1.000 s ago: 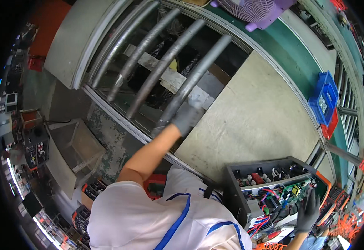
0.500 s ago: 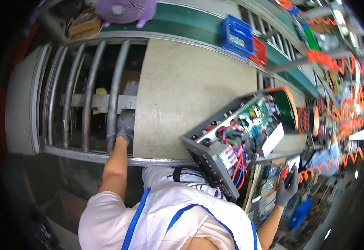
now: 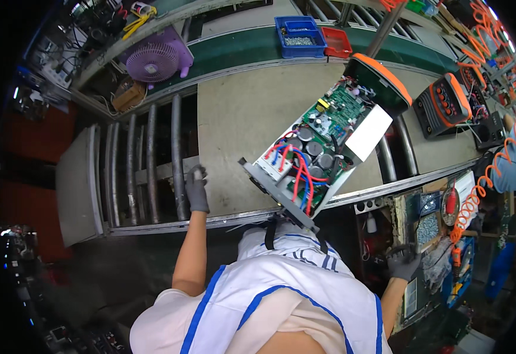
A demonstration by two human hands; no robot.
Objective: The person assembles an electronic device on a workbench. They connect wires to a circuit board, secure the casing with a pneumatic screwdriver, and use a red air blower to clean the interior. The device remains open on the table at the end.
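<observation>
My left hand, in a grey glove, rests at the left edge of the pale board, beside a metal roller. Its fingers are slightly bent and hold nothing. To the right, a power unit with its cover off lies slantwise on the board, its near end panel reaching over the front rail. Inside show a green circuit board, round capacitors and red and blue cables. My right hand, also gloved, is low beside the parts stand, fingers apart, with no tool visible in it.
A blue bin of small metal parts and a red bin stand at the back. A purple fan is far left. Another orange-trimmed unit sits right. An orange coiled hose hangs near a person in blue.
My right hand has let go of the red and black tool and moved lower. My left hand has come up onto the board's edge. The whole view has turned.
</observation>
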